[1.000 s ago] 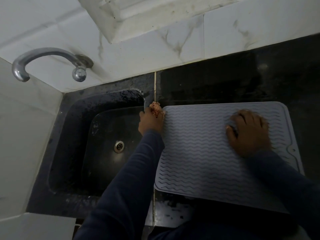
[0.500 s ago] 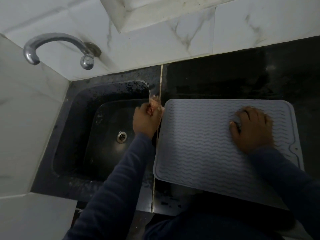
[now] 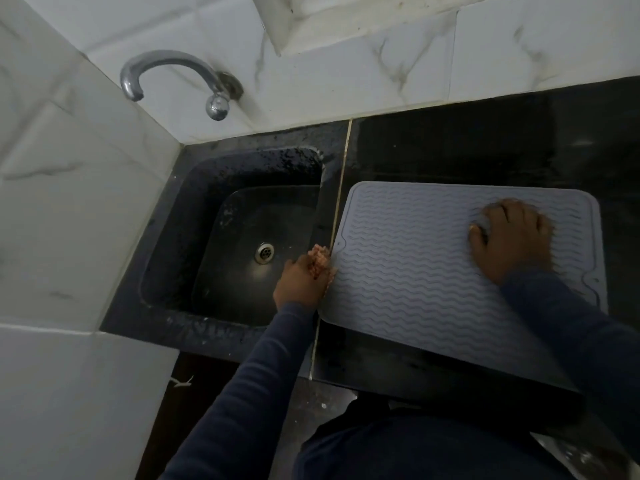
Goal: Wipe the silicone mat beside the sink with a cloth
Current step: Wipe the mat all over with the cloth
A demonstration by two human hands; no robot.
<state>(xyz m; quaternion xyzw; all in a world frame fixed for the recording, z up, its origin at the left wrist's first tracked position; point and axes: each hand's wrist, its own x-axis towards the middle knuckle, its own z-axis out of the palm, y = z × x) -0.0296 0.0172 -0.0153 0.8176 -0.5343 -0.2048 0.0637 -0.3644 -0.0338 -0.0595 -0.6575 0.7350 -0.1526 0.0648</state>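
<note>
A grey silicone mat (image 3: 412,271) with wavy ridges lies on the black counter (image 3: 485,147), just right of the sink (image 3: 187,188). My left hand (image 3: 296,284) is closed on a small pinkish-orange cloth (image 3: 320,259) and presses it against the mat's left edge, near the front-left corner. My right hand (image 3: 512,240) rests palm down on the far right part of the mat, fingers spread and holding nothing. Both arms wear dark blue sleeves.
The dark sink has a metal drain (image 3: 265,252) at its bottom, and a chrome tap (image 3: 173,69) juts from the white marble-tiled wall above it. A thin brass strip (image 3: 341,188) runs between sink and mat. The counter's front edge lies close to my body.
My left hand has slid the cloth along the mat's left edge, from the far corner toward the near corner. My right hand stays pressed on the mat.
</note>
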